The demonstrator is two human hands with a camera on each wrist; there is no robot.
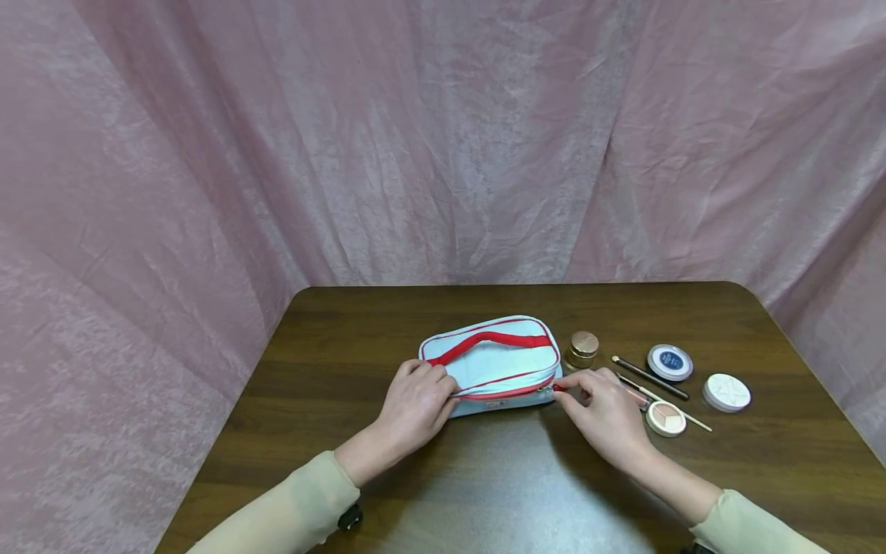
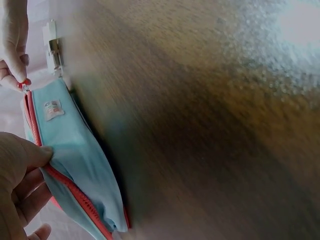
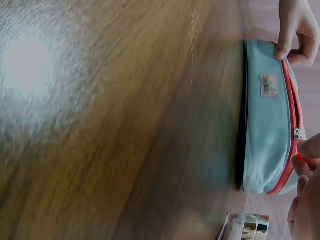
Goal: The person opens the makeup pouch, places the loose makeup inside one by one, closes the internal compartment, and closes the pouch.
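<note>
A pale blue cosmetic bag (image 1: 494,369) with red piping and a red handle (image 1: 498,338) lies on the wooden table. My left hand (image 1: 418,400) grips its left front edge, the thumb pressing beside the red zipper (image 2: 75,192). At the bag's right front corner, my right hand (image 1: 607,415) pinches the red zipper pull (image 1: 557,388) between thumb and forefinger. A small label (image 2: 53,109) shows on the bag's front side. The zipper looks closed along the front; its far side is hidden.
Right of the bag stand a gold-lidded jar (image 1: 583,346), a compact with a blue label (image 1: 670,362), a white round case (image 1: 727,392) and a three-part palette (image 1: 666,419). A dark brush (image 1: 654,378), a thin stick (image 1: 695,421) and a pinkish tube (image 1: 638,397) lie among them.
</note>
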